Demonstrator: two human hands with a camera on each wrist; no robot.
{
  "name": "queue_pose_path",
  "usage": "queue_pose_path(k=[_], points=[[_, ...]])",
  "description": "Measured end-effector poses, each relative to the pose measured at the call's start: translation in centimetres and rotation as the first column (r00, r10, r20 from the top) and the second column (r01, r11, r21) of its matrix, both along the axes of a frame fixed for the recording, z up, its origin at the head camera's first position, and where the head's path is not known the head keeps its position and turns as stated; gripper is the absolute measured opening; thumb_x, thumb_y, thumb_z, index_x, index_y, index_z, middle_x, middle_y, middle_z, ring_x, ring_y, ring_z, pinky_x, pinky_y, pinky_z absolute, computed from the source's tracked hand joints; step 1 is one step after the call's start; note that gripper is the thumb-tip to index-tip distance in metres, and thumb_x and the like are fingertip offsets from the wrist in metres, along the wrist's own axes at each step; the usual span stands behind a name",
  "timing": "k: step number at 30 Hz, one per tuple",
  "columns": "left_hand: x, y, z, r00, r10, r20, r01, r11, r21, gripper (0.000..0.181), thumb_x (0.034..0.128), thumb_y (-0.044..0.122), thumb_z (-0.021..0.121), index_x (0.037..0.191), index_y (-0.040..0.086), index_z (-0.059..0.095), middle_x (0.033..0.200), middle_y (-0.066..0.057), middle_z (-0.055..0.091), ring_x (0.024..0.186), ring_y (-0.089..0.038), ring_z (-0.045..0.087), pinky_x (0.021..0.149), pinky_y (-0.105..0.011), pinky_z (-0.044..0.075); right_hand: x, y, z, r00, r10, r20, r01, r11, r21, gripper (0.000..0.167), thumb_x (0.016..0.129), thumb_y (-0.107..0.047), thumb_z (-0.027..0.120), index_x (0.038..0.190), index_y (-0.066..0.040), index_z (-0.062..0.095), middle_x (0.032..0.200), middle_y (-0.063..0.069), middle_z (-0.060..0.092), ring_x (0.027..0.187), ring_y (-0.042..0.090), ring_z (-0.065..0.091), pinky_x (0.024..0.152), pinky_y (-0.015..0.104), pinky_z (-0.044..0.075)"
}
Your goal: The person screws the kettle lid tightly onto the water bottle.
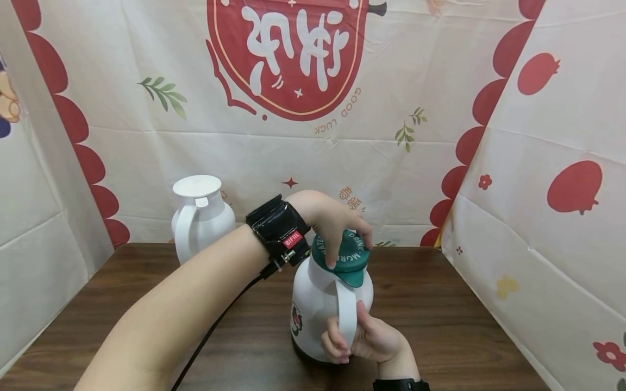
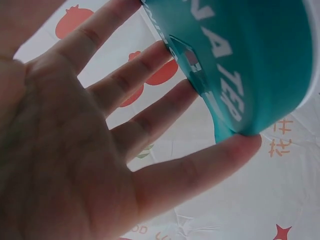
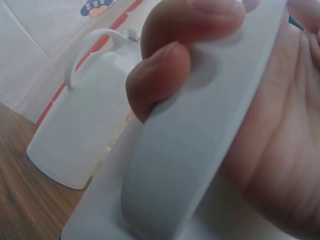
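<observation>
A white thermos jug point(image 1: 310, 293) with a dark base stands upright on the wooden table. Its round green lid point(image 1: 348, 254) carries white lettering and a spout-like tab above the handle. From above, my left hand point(image 1: 337, 217) spans the lid, its thumb and fingertips touching opposite sides of the rim; the left wrist view shows the fingertips against the green lid point(image 2: 270, 65), with the palm off it. Low on the jug, my right hand point(image 1: 380, 339) grips the white handle point(image 1: 346, 312), fingers curled round it, as the right wrist view of the handle point(image 3: 185, 145) also shows.
A second jug point(image 1: 210, 225), all white with its own lid and handle, stands behind to the left, partly covered by my left forearm. A printed cloth point(image 1: 313, 152) hangs behind the brown table point(image 1: 430, 304). A black cable point(image 1: 215, 326) runs from the left wrist strap.
</observation>
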State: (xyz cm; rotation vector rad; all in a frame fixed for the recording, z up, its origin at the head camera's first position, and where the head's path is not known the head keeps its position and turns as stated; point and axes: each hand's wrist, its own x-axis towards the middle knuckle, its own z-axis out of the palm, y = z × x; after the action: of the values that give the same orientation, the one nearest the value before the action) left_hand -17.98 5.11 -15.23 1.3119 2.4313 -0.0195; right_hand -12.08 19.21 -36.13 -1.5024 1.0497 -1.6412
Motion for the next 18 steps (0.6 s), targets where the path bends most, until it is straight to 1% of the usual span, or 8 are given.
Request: queue_pose_path(k=[4,10,14,18], points=[[0.0,-0.3,-0.2,1.000,0.000,0.020,0.000,1.000,0.016,0.065,0.0757,0.015,0.083,0.132,0.031,0.054,0.135,0.005,0.045,0.117,-0.016,0.038,0.087,-0.035,0.045,0.0,0.0,0.0,1.000,0.006,-0.004,-0.006,1.000,0.002,0.069,0.094,-0.059,-0.004,0.084,0.003,0.027,0.073,0.010,0.030,0.060,0.022,0.030,0.054,0.037,0.029],[-0.1,-0.9,-0.5,1.000,0.000,0.026,-0.001,0.999,0.040,0.075,0.0783,0.017,0.080,0.142,0.034,0.045,0.145,0.005,0.039,0.123,-0.016,0.036,0.090,-0.037,0.045,-0.1,0.1,-0.1,1.000,0.008,-0.004,-0.008,1.000,0.004,0.069,0.094,-0.058,-0.004,0.084,0.003,0.027,0.073,0.010,0.030,0.060,0.022,0.030,0.055,0.037,0.029],[-0.2,-1.2,-0.5,0.997,0.017,0.080,-0.025,0.995,0.099,0.077,0.0785,0.018,0.080,0.144,0.031,0.042,0.145,0.004,0.040,0.125,-0.017,0.037,0.091,-0.037,0.045,-0.1,0.1,-0.2,1.000,0.005,0.009,-0.005,1.000,0.004,0.069,0.094,-0.059,-0.003,0.084,0.003,0.027,0.074,0.009,0.031,0.061,0.022,0.030,0.054,0.037,0.028],[0.1,-1.5,-0.1,0.995,0.013,0.095,-0.029,0.985,0.170,0.078,0.0790,0.020,0.079,0.146,0.029,0.041,0.146,0.003,0.040,0.126,-0.017,0.038,0.094,-0.039,0.042,-0.2,0.1,-0.1,1.000,0.000,0.019,0.000,1.000,-0.001,0.069,0.094,-0.059,-0.002,0.085,0.003,0.028,0.075,0.009,0.032,0.061,0.022,0.031,0.054,0.038,0.027]])
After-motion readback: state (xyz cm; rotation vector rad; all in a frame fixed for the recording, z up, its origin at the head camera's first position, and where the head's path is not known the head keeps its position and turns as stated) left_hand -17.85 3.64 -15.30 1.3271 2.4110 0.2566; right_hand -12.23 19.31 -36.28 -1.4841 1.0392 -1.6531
